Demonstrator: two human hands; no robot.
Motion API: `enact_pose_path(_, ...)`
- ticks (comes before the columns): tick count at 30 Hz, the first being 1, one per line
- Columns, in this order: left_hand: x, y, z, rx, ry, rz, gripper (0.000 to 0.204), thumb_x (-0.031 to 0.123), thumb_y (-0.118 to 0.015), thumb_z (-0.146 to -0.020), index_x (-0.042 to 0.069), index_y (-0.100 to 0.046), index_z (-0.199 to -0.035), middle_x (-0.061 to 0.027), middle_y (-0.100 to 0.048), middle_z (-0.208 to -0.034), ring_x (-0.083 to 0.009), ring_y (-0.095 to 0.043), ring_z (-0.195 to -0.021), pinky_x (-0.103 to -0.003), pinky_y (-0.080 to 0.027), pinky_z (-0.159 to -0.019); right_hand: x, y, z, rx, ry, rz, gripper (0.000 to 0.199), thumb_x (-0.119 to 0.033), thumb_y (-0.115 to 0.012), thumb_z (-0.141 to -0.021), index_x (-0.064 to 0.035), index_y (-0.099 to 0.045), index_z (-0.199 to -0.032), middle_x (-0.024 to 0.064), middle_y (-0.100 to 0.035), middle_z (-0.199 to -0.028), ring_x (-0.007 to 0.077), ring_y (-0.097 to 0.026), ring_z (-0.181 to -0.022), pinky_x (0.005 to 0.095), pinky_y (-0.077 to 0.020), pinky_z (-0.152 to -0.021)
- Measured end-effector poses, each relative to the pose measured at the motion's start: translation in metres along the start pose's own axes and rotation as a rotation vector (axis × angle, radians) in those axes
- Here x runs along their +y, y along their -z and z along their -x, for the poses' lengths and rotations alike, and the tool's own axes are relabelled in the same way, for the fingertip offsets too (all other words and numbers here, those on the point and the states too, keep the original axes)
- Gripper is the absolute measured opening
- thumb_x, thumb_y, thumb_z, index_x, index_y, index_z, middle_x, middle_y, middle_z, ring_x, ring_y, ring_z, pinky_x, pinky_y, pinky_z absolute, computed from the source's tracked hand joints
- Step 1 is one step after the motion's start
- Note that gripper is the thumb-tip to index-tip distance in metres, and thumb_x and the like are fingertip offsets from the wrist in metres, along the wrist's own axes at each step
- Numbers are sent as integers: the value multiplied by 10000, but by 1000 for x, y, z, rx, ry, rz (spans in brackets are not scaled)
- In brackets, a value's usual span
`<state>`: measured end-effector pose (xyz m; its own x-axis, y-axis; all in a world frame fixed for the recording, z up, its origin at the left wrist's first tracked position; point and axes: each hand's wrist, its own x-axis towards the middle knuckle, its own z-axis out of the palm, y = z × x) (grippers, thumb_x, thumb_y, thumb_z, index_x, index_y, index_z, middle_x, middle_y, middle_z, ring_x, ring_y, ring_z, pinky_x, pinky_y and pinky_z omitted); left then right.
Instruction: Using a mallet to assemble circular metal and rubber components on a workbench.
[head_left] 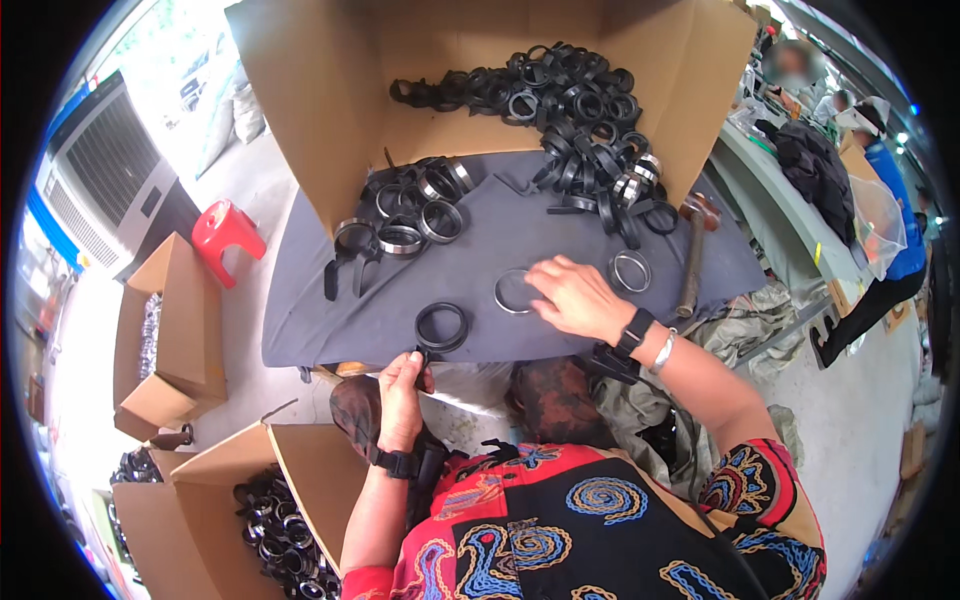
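My left hand is closed on the tab of a black ring, held at the table's front edge. The ring part lies toward the cloth, beyond my fingertips. My right hand reaches in from the right, its bent fingers at the right edge of a thin silver metal ring, partly hidden by them. Right of that hand lies another silver ring. Several black tabbed rings with silver rings in them lie in a group at the left, before a large heap of black rings.
An open cardboard box surrounds the heap on the grey cloth. A hammer lies at the right. Boxes of parts stand at lower left, near a red stool and an air cooler. People are at the far right.
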<state>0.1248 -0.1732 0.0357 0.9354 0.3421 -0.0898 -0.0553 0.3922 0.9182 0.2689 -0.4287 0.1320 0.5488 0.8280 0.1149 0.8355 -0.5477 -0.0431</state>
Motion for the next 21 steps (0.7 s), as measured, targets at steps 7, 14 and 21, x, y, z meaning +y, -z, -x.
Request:
enact_pose_path(7, -14, 8, -8, -71, -52, -153, 310, 212, -544, -926, 47, -551, -664, -17, -543, -623, -101, -479, -605, -253, -374, -623, -21, -5, -36, -134, -269, -75, 644, -273, -714, -760, 77, -473, -1243, 200, -541, -1187, 350, -501, -1114, 413, -464, -929)
enact_pose_path(14, -5, 4, -4, -78, -57, -227, 314, 210, -545, -934, 48, -555, -665, 1, -546, -615, -85, -468, -607, -245, -367, -618, -49, 4, -47, 234, 274, 23, 632, -38, -693, -639, 54, -490, -1230, 173, -511, -1211, 328, -491, -1127, 384, -498, -897)
enact_pose_path(21, -4, 4, -2, -78, -7, -240, 297, 195, -525, -934, 31, -565, -690, -27, -562, -638, -113, -509, -621, -255, -394, -650, -64, -1, -72, -12, 308, -214, 676, -53, -695, -636, -36, -506, -1285, 193, -517, -1202, 346, -524, -1090, 406, -484, -909)
